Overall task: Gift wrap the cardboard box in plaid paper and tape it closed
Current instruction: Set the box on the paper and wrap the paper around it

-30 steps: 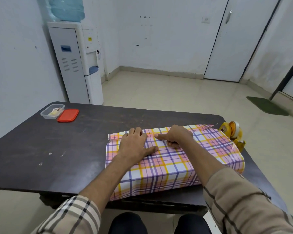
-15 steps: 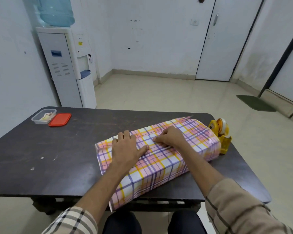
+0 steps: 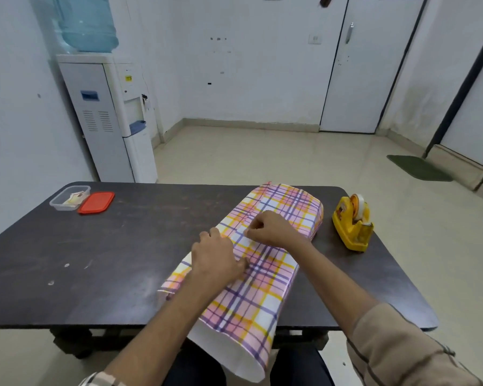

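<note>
The box wrapped in plaid paper (image 3: 262, 277) lies on the dark table (image 3: 123, 246), its long axis pointing away from me. The cardboard itself is hidden under the paper. The paper's near end hangs open over the table's front edge, showing its white inside. My left hand (image 3: 216, 259) lies flat on the top of the wrap, at its left side. Just beyond it, my right hand (image 3: 271, 229) has its fingers curled and pinches the paper at the seam on top. A yellow tape dispenser (image 3: 352, 224) stands to the right of the box, untouched.
At the table's far left corner sit a clear plastic container (image 3: 69, 197) and its red lid (image 3: 96, 202). A water dispenser (image 3: 109, 115) stands against the left wall beyond the table. Open floor and a white door lie behind.
The wrapped box has turned from lying crosswise to pointing away from me, and its near end now overhangs the front edge. Both hands stayed on top; the tape dispenser now stands apart from it.
</note>
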